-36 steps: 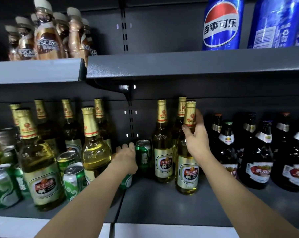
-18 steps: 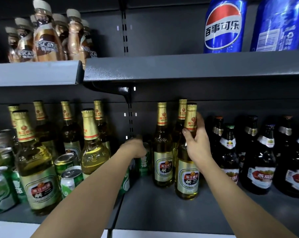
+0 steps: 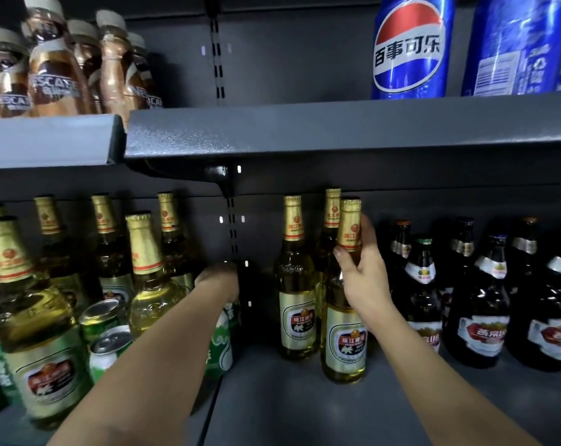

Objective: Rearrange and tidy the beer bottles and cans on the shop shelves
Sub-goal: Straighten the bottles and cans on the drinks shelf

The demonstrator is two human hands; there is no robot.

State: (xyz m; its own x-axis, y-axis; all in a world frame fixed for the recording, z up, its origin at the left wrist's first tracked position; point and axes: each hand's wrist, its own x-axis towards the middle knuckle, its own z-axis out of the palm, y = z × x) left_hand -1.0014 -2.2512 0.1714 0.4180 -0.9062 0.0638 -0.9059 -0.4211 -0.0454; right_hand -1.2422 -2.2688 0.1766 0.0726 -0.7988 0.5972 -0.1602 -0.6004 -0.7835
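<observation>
1. L hand (image 3: 219, 280): arm stretched fwd into the shelf, back of hand up, fingers hidden.
2. R hand (image 3: 361, 278): arm raised, fingers wrapped round a bottle neck (image 3: 349, 231), thumb in front.

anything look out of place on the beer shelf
Yes. Green cans sit mixed in among the gold-foil bottles on the left, not in a row of their own. One bottle, held at the neck by the right hand, stands forward of its neighbours.

— What are you wearing on your arms?
— Nothing. Both forearms are bare up to the frame's edge: no sleeves, watch or bracelet.
— And your hands?
— My left hand (image 3: 219, 280) and right hand (image 3: 363, 278) are ungloved, ringless, nails short.
</observation>
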